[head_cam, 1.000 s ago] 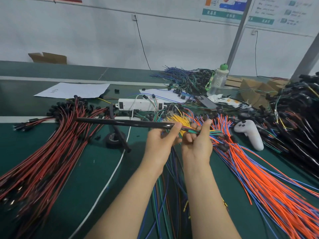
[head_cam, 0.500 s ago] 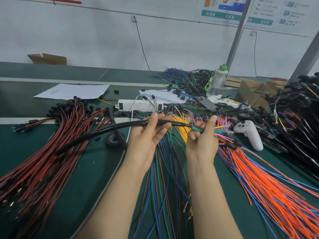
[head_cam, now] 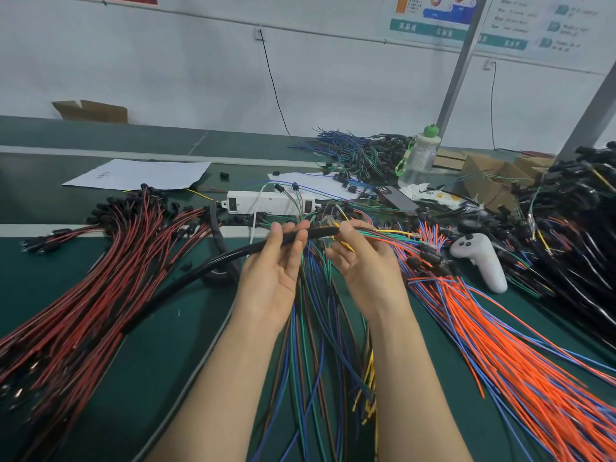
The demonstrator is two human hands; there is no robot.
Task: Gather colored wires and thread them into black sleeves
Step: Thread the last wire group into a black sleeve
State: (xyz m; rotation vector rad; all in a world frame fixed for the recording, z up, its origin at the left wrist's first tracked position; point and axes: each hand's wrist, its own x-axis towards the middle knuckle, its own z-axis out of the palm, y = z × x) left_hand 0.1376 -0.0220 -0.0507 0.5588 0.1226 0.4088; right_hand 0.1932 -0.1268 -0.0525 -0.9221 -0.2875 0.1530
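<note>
Sleeve (head_cam: 320,232) in left hand (head_cam: 273,271), wires (head_cam: 383,233) in right hand (head_cam: 363,261), power strip (head_cam: 266,201) behind, controller (head_cam: 480,261) further right.

The black sleeve (head_cam: 233,256), straight before, now sags from the left hand (head_cam: 270,278) onto the red wires (head_cam: 100,278), while the right hand (head_cam: 366,265), pinching the colored wires (head_cam: 395,233), turns palm-up.

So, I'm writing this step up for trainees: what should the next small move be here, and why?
Probably move the right hand a little rightward along the colored wires for a fresh grip. It pinches them right at the mouth of the black sleeve, which the left hand holds, so little slack seems left to push in, while uncovered wire runs on to the right.
</note>
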